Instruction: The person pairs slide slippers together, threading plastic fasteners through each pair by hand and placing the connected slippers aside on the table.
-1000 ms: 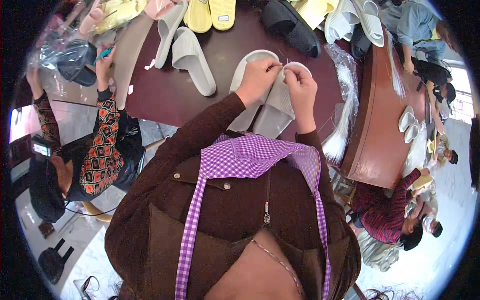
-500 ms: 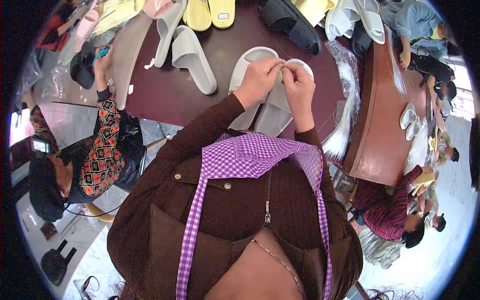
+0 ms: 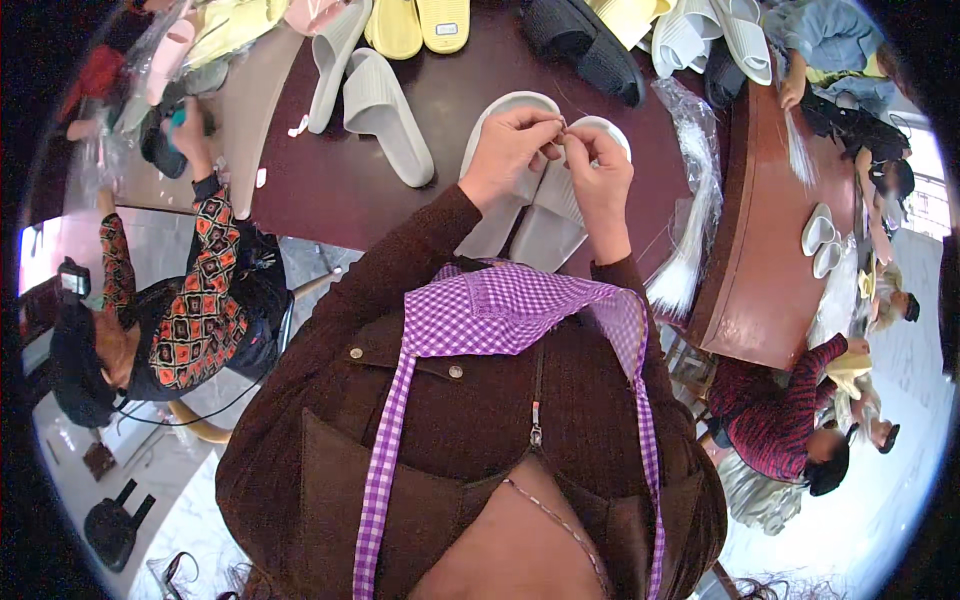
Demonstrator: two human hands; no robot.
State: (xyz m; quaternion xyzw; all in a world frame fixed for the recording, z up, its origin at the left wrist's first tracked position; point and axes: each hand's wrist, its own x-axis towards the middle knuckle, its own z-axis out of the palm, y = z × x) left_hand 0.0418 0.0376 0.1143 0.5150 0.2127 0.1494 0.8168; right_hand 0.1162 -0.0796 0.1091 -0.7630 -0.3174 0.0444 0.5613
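My left hand [image 3: 510, 150] and my right hand [image 3: 597, 165] are raised together over a pair of grey slippers [image 3: 535, 215] that lies on the dark brown table [image 3: 320, 185]. The fingertips of both hands meet and pinch something thin and small between them, too small to make out. The slippers lie side by side, soles up, partly hidden under my hands and wrists.
Another grey slipper pair [image 3: 365, 85] lies to the left, yellow slippers [image 3: 420, 22] and black ones [image 3: 585, 45] at the far edge. A bundle of clear plastic strips [image 3: 690, 210] lies to the right. One person [image 3: 160, 310] sits on my left, others [image 3: 790, 420] on my right.
My hands have stayed over the grey slippers, with the fingertips drawn closer together. The person on the left has moved a hand over the table's left end.
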